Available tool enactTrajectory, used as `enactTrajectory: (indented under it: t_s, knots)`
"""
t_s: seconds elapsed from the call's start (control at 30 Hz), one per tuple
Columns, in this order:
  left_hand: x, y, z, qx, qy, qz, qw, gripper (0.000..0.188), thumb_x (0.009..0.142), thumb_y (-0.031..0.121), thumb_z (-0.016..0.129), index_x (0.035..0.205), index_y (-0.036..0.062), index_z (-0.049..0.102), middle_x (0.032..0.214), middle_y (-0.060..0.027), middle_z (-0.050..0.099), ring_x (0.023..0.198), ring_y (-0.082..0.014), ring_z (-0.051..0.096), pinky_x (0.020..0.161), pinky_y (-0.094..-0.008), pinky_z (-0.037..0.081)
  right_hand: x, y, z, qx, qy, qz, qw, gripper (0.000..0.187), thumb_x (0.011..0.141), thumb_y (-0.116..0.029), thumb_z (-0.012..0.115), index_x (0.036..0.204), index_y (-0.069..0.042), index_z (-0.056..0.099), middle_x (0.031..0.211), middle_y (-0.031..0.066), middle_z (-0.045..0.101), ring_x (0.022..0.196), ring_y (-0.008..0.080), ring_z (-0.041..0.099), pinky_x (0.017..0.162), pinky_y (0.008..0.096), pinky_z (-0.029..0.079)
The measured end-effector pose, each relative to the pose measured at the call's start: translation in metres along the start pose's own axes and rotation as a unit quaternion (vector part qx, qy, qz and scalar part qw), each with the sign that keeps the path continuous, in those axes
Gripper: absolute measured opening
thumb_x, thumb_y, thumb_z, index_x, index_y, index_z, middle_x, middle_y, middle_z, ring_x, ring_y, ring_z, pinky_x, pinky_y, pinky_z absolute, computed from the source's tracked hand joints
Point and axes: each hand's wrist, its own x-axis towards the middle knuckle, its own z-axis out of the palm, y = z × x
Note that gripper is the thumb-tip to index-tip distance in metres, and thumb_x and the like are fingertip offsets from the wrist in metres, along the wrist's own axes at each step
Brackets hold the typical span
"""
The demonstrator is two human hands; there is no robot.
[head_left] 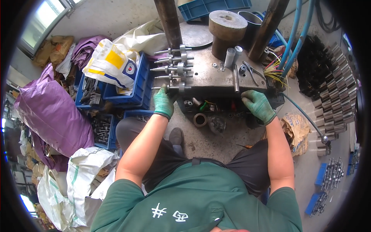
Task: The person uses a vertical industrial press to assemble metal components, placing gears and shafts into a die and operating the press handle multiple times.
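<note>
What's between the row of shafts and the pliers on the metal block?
In the head view, beside the shafts comes the block's bare top, then small washers, two upright cylinders, a rod and a small round part before the pliers.

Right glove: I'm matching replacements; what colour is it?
Mostly green; the glove shows best in head view.

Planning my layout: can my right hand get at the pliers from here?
Probably yes: your right hand is by the near edge of the metal block, the pliers just beyond, nothing visible between.
</note>
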Motion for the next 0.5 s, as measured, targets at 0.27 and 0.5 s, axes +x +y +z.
enactTrajectory:
  t_s: [0.27,0.5]
  knots:
    - [-0.016,-0.006,-0.012,0.087,0.04,-0.064,0.993,0.073,0.106,0.064,0.05,0.147,0.0046,0.048,0.138,-0.0185,0.058,0.122,-0.0344,0.061,0.099,-0.0544,0.053,-0.002,-0.005,-0.003,-0.015,0.003,-0.011,1.0,0.029,0.097,-0.02,0.071,0.118,-0.001,0.076,0.114,0.021,0.077,0.107,0.0363,0.075,0.094,0.0408,0.058]
    - [-0.124,-0.025,0.02,0.149,-0.32,0.037,0.935,0.081,0.105,0.069,0.049,0.164,0.0149,0.04,0.166,-0.0123,0.046,0.151,-0.031,0.045,0.12,-0.0561,0.039,-0.019,-0.031,0.027,0.34,0.036,0.07,0.937,0.033,0.102,-0.013,0.068,0.131,0.003,0.068,0.115,0.014,0.077,0.101,0.0203,0.073,0.092,0.0315,0.059]
